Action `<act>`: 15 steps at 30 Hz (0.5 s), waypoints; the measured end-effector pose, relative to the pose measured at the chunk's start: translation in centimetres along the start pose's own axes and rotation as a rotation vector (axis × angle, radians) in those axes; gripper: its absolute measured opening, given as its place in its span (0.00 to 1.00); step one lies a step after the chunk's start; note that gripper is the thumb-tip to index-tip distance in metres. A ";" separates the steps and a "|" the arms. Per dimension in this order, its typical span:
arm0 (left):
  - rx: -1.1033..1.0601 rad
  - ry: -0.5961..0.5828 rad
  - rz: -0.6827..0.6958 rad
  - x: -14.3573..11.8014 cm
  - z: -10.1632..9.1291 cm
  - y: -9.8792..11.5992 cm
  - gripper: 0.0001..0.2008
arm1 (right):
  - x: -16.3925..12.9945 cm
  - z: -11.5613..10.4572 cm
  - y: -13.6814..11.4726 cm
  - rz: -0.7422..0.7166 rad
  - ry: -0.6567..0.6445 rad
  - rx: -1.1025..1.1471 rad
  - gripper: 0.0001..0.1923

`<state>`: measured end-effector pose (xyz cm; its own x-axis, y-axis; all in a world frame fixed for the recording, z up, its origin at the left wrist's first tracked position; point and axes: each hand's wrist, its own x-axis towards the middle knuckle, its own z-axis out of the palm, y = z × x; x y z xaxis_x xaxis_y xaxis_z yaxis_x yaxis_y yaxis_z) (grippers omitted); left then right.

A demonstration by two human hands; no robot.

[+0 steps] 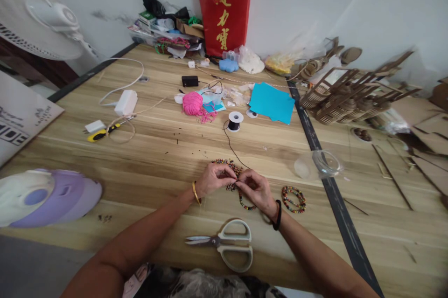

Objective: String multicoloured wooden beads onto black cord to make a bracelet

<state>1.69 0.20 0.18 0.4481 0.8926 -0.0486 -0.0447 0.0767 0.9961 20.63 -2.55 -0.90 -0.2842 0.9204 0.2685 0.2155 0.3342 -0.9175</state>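
Pinching beaded strand (245,204), left hand (213,179), right hand (255,188).

Left arm: reaching in from lower left, forearm angling up toward the middle, bare.
Left wrist: bending slightly, wearing a thin gold bangle.
Left hand (214,179): curling palm-down, fingertips pinching toward the right hand.
Right arm: coming in from lower right, forearm slanting up and left.
Right wrist: carrying a dark band.
Right hand (256,189): curling, thumb and fingers pinching, fingertips meeting those of the left hand.
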 end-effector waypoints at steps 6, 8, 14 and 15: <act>-0.023 -0.006 -0.007 0.0 0.0 0.0 0.14 | -0.1 0.0 -0.1 0.029 -0.005 0.004 0.12; -0.023 -0.015 0.002 0.0 0.0 0.0 0.15 | 0.0 0.0 -0.2 0.019 -0.009 0.007 0.12; 0.039 -0.070 0.053 -0.1 -0.1 0.1 0.14 | 0.2 -0.3 -0.7 -0.080 -0.044 -0.043 0.08; 0.053 -0.071 0.069 -0.1 -0.2 0.2 0.14 | 0.2 -0.4 -0.7 -0.078 -0.054 -0.041 0.09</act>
<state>1.51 0.22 0.32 0.5079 0.8611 0.0236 -0.0308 -0.0092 0.9995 20.76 -2.51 -0.06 -0.3517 0.8791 0.3217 0.2281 0.4138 -0.8814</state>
